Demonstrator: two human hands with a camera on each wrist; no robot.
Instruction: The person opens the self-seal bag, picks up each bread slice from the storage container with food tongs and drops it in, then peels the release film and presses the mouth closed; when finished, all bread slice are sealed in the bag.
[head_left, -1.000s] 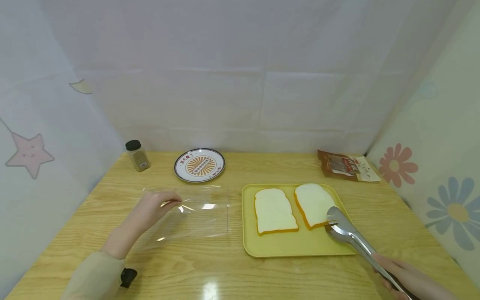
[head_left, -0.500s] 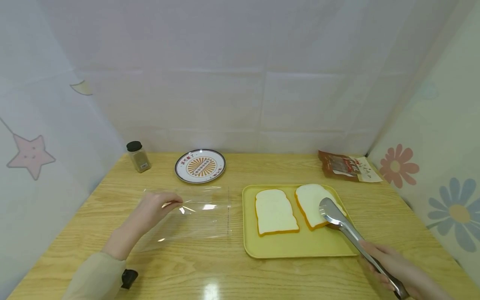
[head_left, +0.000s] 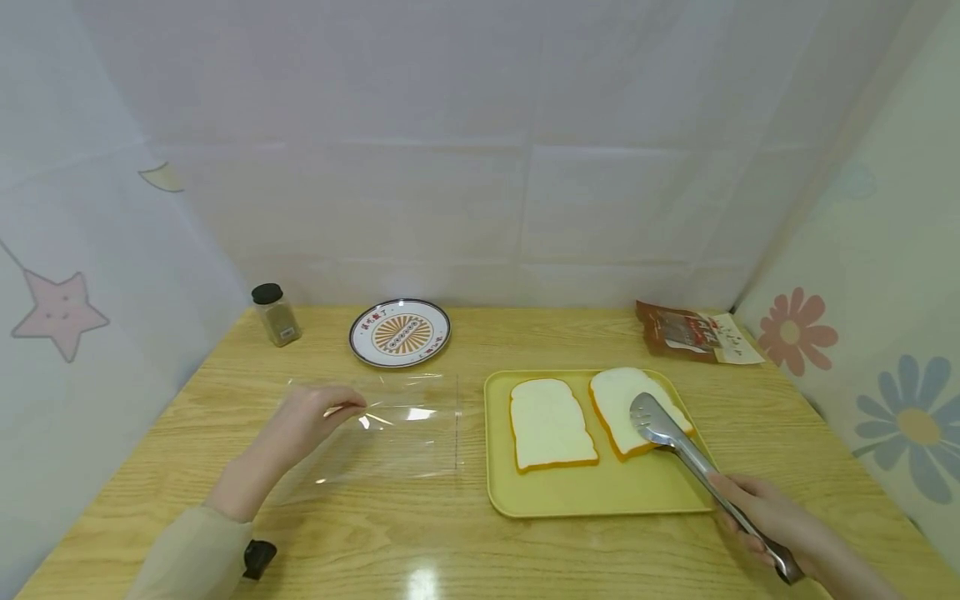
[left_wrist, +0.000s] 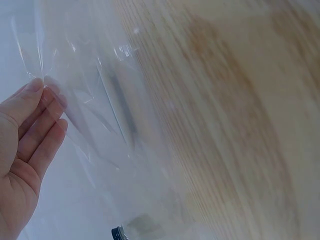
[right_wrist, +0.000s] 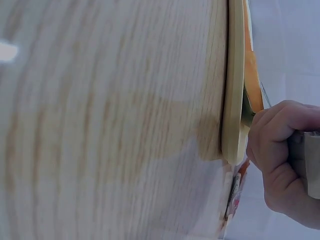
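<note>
My left hand pinches the edge of a clear plastic bag between thumb and fingertips; the bag spreads over the table to the right of it. In the left wrist view the same transparent film hangs from the fingertips. Curled round metal tongs is my right hand. The tongs' upper blade lies over the right bread slice, the lower one mostly hidden at the slice's near edge. Another bread slice lies to the left, both on a yellow tray.
A patterned plate stands behind the bag. At the back left is a black-capped shaker jar, and at the back right a brown food packet. White cloth walls rise behind and beside the table.
My right hand has moved forward and left with the tongs, the upper blade passing from the right slice's near corner to over its top. My left hand and the bag look unchanged.
</note>
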